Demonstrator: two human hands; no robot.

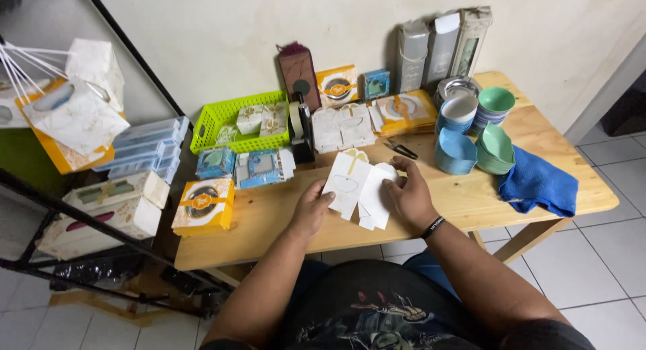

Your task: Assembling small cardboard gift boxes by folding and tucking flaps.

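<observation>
You work at a wooden table with the flat white cardboard box blank lying on it directly in front of you, between your two hands. The blank looks light and thin, stiff only along its creases, so it will likely bend or crumple if you squeeze its panels; hold it at the edges and folds, clear of the cut-out window. Your left hand rests at its left edge, fingers curled together with the tips pressed on the card. Your right hand covers its right side, thumb and fingers pinching a folded flap. Just behind lie small scissors, with stacked blue and green bowls and a blue cloth further right.
</observation>
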